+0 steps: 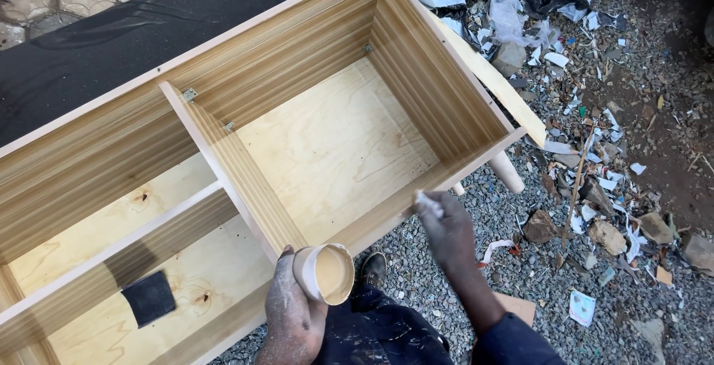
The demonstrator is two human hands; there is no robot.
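Gripping a small round tub (326, 273) of cream-coloured paste, the left hand (291, 313) wraps its fingers around the tub's side and tips the open mouth towards the right. Left of that hand, inside the lower left compartment of the wooden cabinet (245, 104), a black sanding block (149, 298) lies flat on the plywood back panel. Just above the left hand the upright divider (230, 168) runs away from it, with small metal brackets at its far end, and a shelf board (111, 257) branches off to the left. The cabinet lies on its back, open side up, with a black sheet (141, 37) beyond its far wall.

Right of the tub, the right hand (445, 227) is closed around a small whitish thing, seemingly a wad or scraper (428, 203), though it is too blurred to tell which. It is pressed to the near front edge of the cabinet's large right compartment. Both hands are dusted pale. Just beyond the right hand a round wooden leg (507, 171) sticks out from the cabinet's end, and a loose pale plank (494, 82) leans along that end. Further right lies gravel (520, 261) strewn with paper scraps and stones. Below the hands, a dark shoe (372, 268) shows on the gravel.
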